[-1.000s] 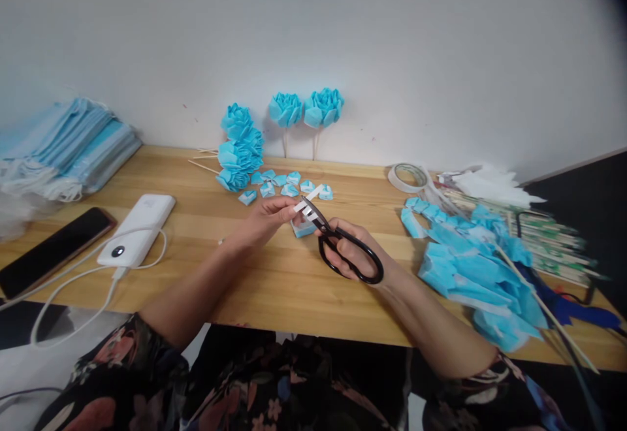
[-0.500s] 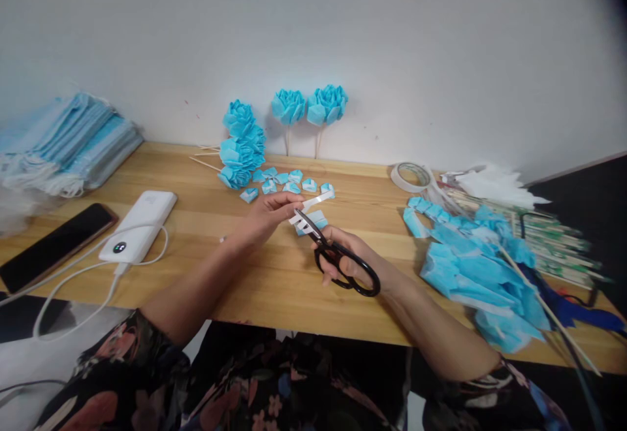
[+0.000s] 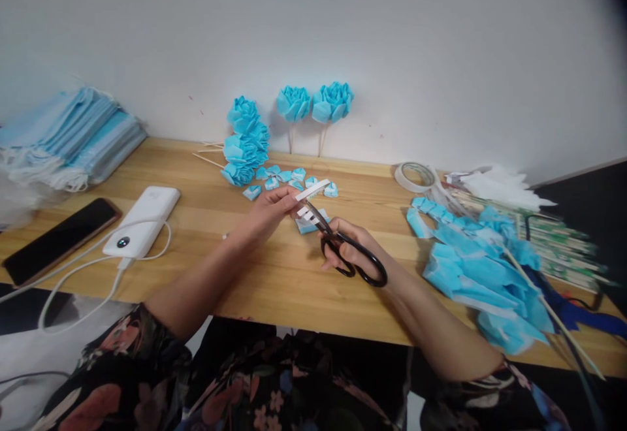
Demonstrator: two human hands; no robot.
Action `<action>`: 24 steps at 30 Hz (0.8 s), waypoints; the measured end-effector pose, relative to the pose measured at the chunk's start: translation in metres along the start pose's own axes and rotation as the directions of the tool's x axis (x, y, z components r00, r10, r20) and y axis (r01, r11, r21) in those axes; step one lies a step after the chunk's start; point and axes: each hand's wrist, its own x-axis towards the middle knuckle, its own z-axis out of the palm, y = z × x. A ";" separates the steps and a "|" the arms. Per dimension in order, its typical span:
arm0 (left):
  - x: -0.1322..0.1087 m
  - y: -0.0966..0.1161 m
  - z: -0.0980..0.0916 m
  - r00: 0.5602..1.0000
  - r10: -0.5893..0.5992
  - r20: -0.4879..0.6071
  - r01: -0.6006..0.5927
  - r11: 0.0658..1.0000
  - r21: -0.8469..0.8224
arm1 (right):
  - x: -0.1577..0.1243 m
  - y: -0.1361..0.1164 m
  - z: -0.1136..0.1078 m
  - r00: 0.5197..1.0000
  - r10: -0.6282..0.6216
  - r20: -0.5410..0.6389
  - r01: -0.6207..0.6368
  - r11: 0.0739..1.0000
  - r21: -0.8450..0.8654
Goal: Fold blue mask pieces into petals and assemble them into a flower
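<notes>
- The left hand (image 3: 275,204) pinches the lower end of a narrow white strip (image 3: 313,189), thumb and finger pressed together, above the middle of the wooden table (image 3: 274,274)
- The right hand (image 3: 365,241) closes around the loops of black scissors (image 3: 326,227); how far the blades part, I cannot tell from here
- Short white pieces (image 3: 307,215) appear to cling along a blade, over a folded blue piece (image 3: 307,227)
- The strip looks light, limp, perhaps tacky, best pinched by one end; the stiffer, heavier scissors by their loops
- Blue flowers (image 3: 243,150) lie toward the table's back edge, a tape roll (image 3: 399,176) nearer its back right corner
</notes>
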 end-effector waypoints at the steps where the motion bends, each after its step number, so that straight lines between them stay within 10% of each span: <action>1: 0.000 0.000 0.000 1.000 -0.006 0.002 0.006 1.000 -0.009 | 0.000 0.001 0.000 1.000 -0.010 -0.004 0.010 1.000 0.003; 24: -0.001 -0.010 -0.008 0.993 0.025 0.120 -0.028 0.999 0.030 | 0.000 0.012 -0.003 0.997 -0.075 -0.036 0.075 0.997 0.023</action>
